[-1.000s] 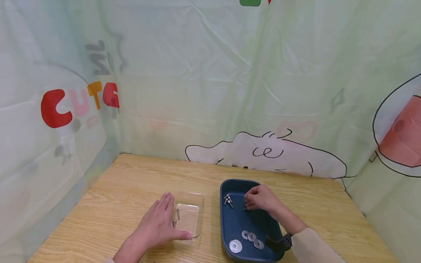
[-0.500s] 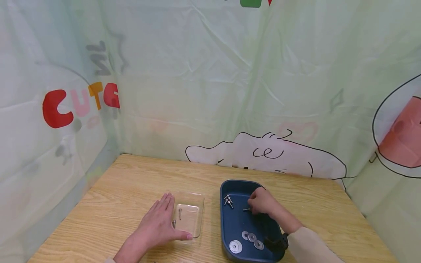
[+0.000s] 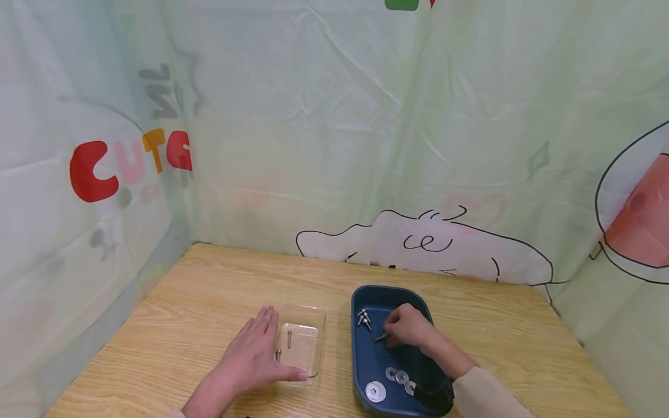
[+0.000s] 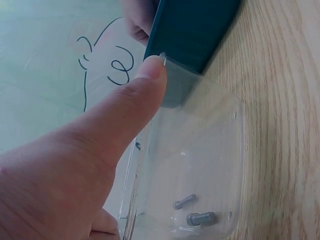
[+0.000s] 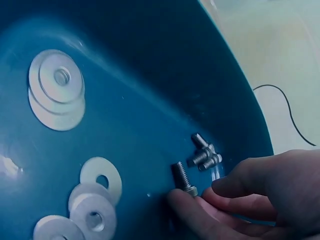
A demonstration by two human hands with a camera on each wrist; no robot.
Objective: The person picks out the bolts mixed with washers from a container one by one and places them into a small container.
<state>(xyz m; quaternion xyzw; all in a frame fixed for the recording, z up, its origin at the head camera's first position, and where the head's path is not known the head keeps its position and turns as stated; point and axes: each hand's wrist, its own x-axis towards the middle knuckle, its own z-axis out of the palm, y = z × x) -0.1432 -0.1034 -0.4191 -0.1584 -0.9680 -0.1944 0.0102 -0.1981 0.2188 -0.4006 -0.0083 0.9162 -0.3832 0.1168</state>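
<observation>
A blue tray stands on the table with my right hand reaching into it. My right fingers pinch a bolt by its head, its threaded end pointing away from them. Several more bolts lie piled near the tray wall, and flat washers lie in the near part. To the left sits a clear plastic box holding a thin bolt and a thicker bolt. My left hand rests along its left side, fingers straight, thumb at the near rim.
The wood-grain table reaches back to a printed curtain, which also hangs along both sides. A dark wristband on my right wrist hangs over the tray's near right part. The box and tray stand a short gap apart.
My right hand has shifted left and slightly nearer inside the tray, and the bolt at its fingertips has moved with it. The thin bolt in the box has shifted slightly right. The left hand stays put.
</observation>
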